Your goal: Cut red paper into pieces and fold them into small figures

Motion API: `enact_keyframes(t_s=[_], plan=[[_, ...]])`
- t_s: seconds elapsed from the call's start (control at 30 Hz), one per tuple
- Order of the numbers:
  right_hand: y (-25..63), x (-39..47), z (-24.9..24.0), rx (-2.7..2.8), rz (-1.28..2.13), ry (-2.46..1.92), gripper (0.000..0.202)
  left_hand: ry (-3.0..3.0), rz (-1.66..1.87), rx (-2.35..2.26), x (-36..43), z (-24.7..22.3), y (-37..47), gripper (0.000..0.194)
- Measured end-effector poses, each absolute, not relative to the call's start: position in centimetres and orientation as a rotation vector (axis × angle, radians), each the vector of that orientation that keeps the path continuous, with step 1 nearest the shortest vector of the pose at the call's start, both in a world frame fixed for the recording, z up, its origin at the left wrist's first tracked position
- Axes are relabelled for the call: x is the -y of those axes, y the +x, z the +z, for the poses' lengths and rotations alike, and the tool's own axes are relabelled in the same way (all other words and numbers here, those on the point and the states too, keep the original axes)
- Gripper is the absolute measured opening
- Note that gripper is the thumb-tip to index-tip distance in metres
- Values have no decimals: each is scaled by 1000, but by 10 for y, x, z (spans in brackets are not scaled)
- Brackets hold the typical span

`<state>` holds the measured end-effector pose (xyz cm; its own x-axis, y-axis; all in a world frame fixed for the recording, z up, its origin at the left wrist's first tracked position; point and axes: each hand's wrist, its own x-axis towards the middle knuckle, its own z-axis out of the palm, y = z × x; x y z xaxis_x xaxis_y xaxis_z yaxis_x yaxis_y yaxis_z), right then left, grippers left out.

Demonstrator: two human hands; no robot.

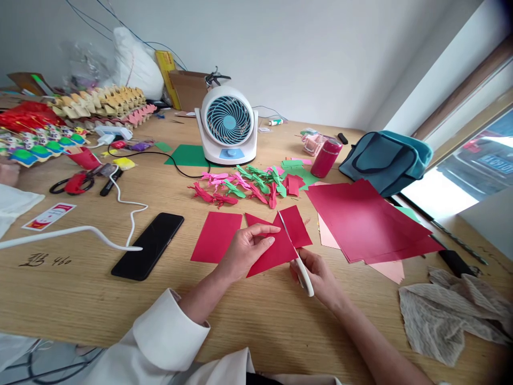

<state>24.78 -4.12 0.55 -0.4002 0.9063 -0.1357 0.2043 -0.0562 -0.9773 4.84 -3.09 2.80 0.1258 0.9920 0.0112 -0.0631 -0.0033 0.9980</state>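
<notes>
White sleeve, left hand clamped on red paper, right hand on scissors, closed red flask near teal bag.

just below the frame's center, the left hand pinches a red paper piece and the right hand holds white-handled scissors, their blade along the paper. a fan stands at upper center, a black phone lies at lower left, and red sheets lie at right.
</notes>
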Motion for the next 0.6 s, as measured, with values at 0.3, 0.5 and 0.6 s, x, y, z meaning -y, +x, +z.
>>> enact_keyframes(t_s=[0.3, 0.5, 0.6], plan=[[250, 40, 3, 1646, 1495, -1174, 41, 1291, 1167, -1066, 32, 28, 49, 27], [249, 42, 2, 1603, 1503, -1136, 41, 1291, 1158, -1049, 31, 26, 49, 26], [250, 43, 2, 1599, 1499, -1141, 41, 1299, 1157, -1058, 31, 25, 48, 27]])
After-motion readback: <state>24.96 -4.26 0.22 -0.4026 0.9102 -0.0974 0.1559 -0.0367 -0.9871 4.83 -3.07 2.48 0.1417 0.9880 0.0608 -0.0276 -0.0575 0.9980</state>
